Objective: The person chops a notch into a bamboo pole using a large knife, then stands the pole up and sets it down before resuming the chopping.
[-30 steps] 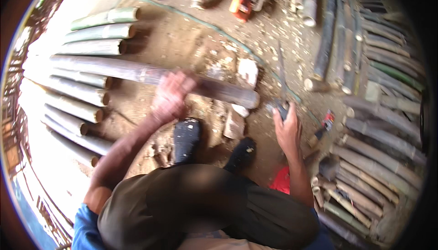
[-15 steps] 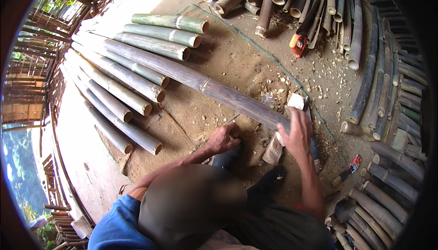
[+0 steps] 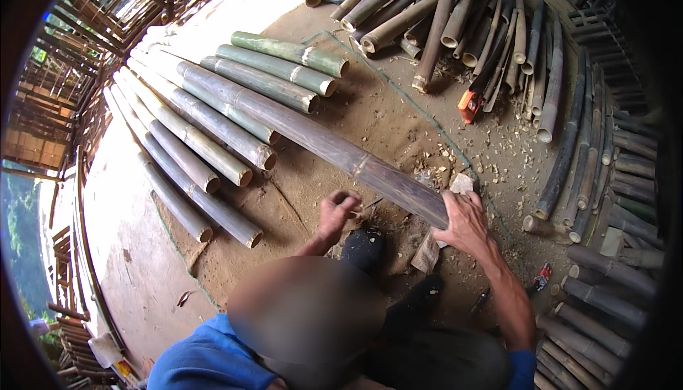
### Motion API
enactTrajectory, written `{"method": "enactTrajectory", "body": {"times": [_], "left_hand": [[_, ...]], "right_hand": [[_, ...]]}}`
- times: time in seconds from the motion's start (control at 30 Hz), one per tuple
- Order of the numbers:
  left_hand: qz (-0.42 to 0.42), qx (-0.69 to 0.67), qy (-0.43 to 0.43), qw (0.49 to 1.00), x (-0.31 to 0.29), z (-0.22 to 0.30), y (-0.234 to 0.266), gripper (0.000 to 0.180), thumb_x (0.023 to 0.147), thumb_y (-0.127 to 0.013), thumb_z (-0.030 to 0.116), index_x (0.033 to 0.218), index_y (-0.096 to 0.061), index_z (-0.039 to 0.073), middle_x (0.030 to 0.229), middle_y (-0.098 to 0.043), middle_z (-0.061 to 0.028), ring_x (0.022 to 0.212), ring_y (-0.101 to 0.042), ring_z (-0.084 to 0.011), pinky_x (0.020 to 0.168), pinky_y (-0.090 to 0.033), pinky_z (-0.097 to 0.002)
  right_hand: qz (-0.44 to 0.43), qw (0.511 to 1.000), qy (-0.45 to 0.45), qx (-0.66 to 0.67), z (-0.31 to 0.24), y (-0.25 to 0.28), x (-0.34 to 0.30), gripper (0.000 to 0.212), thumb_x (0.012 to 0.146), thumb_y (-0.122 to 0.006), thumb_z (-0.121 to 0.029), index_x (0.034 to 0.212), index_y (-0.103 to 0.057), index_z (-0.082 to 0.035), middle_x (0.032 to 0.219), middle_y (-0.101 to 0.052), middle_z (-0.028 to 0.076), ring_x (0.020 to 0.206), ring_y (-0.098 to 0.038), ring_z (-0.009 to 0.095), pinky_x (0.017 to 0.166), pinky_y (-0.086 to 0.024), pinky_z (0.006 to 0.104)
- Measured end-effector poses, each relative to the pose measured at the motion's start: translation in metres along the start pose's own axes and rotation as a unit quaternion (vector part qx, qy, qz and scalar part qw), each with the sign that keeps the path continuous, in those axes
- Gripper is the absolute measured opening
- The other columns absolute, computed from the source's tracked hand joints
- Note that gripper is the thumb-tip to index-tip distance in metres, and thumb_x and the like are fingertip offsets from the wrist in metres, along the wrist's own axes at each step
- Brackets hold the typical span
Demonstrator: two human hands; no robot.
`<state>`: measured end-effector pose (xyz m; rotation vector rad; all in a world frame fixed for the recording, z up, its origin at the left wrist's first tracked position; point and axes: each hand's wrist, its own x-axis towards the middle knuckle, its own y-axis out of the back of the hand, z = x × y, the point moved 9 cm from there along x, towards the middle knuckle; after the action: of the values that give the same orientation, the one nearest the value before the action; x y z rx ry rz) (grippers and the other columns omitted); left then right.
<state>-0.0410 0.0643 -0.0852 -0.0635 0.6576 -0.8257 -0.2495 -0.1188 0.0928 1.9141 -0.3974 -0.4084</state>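
Observation:
A long dark bamboo pole [image 3: 327,150] slants across the middle, its far end among other poles on the left. My right hand [image 3: 466,223] is wrapped round its near end, thumb underneath. My left hand [image 3: 339,212] is off the pole, closer to me, its fingers loosely curled and apart with nothing visible in them. Just beyond my right hand is a pale wood block [image 3: 462,183]. Another wood piece [image 3: 427,253] lies below the pole's end, between my dark-covered feet [image 3: 363,249].
Several cut bamboo poles [image 3: 235,150] lie side by side at left, with greenish ones [image 3: 292,52] beyond. More bamboo [image 3: 398,24] is piled at the back and along the right. An orange-handled tool [image 3: 469,106], pale chips and a green cord [image 3: 427,113] lie on the ground.
My right hand has gone from hovering with spread fingers to gripping the pole's end. My left hand has loosened from a fist. The long dark tool beside my right hand no longer shows there.

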Motion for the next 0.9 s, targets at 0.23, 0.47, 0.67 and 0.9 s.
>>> {"method": "enactTrajectory", "body": {"times": [0.23,0.47,0.67,0.9], "left_hand": [[0.135,-0.272,-0.077,0.950,0.048,0.145,0.143,0.077,0.093,-0.070,0.061,0.135,-0.056,-0.002,0.118,-0.069,-0.0153,0.107,-0.069,-0.0284,0.094,-0.058,-0.0438],[0.140,-0.261,0.008,0.955,0.072,0.179,0.109,0.151,0.064,-0.092,0.062,0.169,-0.001,0.003,0.175,-0.014,-0.0217,0.160,-0.022,-0.0368,0.130,-0.016,-0.0561],[0.123,-0.264,0.002,0.956,0.077,0.154,0.115,0.103,0.070,-0.091,0.052,0.151,-0.047,0.005,0.141,-0.059,-0.0196,0.127,-0.059,-0.0372,0.114,-0.045,-0.0572],[0.071,-0.247,-0.078,0.963,0.052,0.251,0.042,0.094,0.073,-0.095,0.042,0.143,-0.052,-0.004,0.132,-0.063,-0.0202,0.118,-0.063,-0.0359,0.105,-0.052,-0.0581]], "right_hand": [[0.027,0.968,-0.224,-0.114,0.014,0.141,-0.176,0.068,0.063,-0.085,-0.017,0.124,-0.057,-0.003,0.114,-0.065,0.020,0.119,-0.060,0.039,0.115,-0.036,0.0516],[0.083,0.923,-0.328,-0.185,0.015,0.130,-0.314,0.076,0.060,-0.088,-0.023,0.127,-0.058,-0.005,0.123,-0.061,0.018,0.123,-0.056,0.040,0.114,-0.036,0.0536],[0.125,0.881,-0.336,-0.310,0.059,0.041,-0.395,0.031,0.095,-0.061,-0.025,0.123,-0.064,-0.012,0.130,-0.064,0.010,0.122,-0.059,0.032,0.110,-0.042,0.0499],[0.183,0.841,-0.434,-0.266,0.097,0.010,-0.409,0.042,0.092,-0.065,-0.024,0.132,-0.058,-0.016,0.131,-0.064,0.008,0.125,-0.059,0.031,0.108,-0.044,0.0491]]}}
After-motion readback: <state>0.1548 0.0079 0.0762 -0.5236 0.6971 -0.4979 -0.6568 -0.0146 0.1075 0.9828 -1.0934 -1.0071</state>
